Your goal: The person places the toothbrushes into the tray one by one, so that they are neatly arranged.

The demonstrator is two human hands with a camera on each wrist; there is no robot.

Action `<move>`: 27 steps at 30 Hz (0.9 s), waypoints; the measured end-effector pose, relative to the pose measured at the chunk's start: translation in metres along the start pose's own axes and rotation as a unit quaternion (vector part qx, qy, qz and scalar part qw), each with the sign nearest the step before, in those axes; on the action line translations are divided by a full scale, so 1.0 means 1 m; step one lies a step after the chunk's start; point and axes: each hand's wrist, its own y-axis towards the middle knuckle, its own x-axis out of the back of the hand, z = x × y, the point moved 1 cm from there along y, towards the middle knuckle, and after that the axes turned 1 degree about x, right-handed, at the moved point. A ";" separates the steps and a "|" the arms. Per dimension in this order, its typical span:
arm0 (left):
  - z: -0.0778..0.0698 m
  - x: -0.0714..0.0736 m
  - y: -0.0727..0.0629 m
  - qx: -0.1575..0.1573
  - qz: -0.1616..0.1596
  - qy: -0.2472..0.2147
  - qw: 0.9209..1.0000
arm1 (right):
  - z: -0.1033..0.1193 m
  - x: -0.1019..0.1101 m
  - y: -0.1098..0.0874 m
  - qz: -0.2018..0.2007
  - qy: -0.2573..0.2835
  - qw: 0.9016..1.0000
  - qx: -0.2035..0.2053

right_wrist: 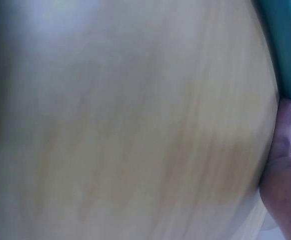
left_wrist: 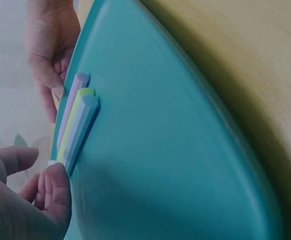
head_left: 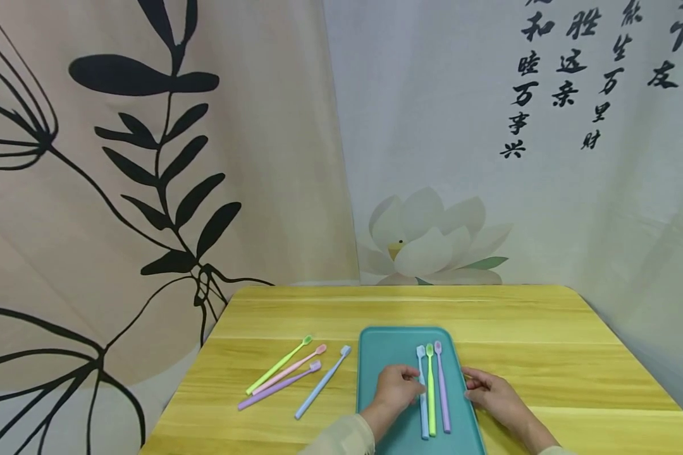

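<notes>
My left hand [head_left: 397, 390] is over the teal tray [head_left: 382, 344], its fingertips right at a light blue toothbrush [head_left: 424, 411]. In the left wrist view, that hand's thumb [left_wrist: 23, 158] stands apart from its bent fingers. Beside the blue toothbrush lie a yellow-green toothbrush [head_left: 431, 404] and a purple toothbrush [head_left: 442, 395], side by side with heads pointing away. At the tray's right rim is my right hand [head_left: 499, 399], thumb and fingertips against the outer edge, fingers loosely bent. The right wrist view shows its thumb [right_wrist: 285, 125] at the rim.
Left of the tray, on the wooden table [head_left: 552, 341], several toothbrushes lie slanted: yellow-green [head_left: 279, 365], pink [head_left: 290, 370], purple [head_left: 279, 385] and blue [head_left: 322, 383]. A printed curtain [head_left: 284, 158] hangs behind the table's far edge.
</notes>
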 end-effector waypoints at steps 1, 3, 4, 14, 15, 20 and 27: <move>0.000 0.000 0.000 -0.006 -0.001 0.002 1.000 | 0.000 0.000 0.000 -0.002 0.002 1.000 0.000; 0.001 0.000 0.000 -0.005 -0.001 0.007 1.000 | 0.000 0.000 0.000 -0.002 0.002 1.000 0.001; 0.002 0.000 0.000 -0.004 -0.001 0.009 1.000 | 0.000 0.000 -0.001 -0.005 0.003 1.000 -0.001; 0.013 -0.009 0.005 0.004 -0.021 0.046 0.999 | 0.001 -0.002 -0.001 -0.014 0.022 1.000 -0.011; 0.013 -0.009 0.006 0.002 -0.021 0.048 0.999 | 0.001 -0.002 -0.001 -0.014 0.022 1.000 -0.011; 0.014 -0.006 0.005 -0.009 -0.017 0.035 0.999 | 0.002 -0.002 -0.001 -0.008 0.030 0.999 -0.009; 0.009 -0.005 0.002 -0.019 -0.013 0.027 0.999 | -0.001 0.000 -0.002 -0.005 0.034 0.999 -0.006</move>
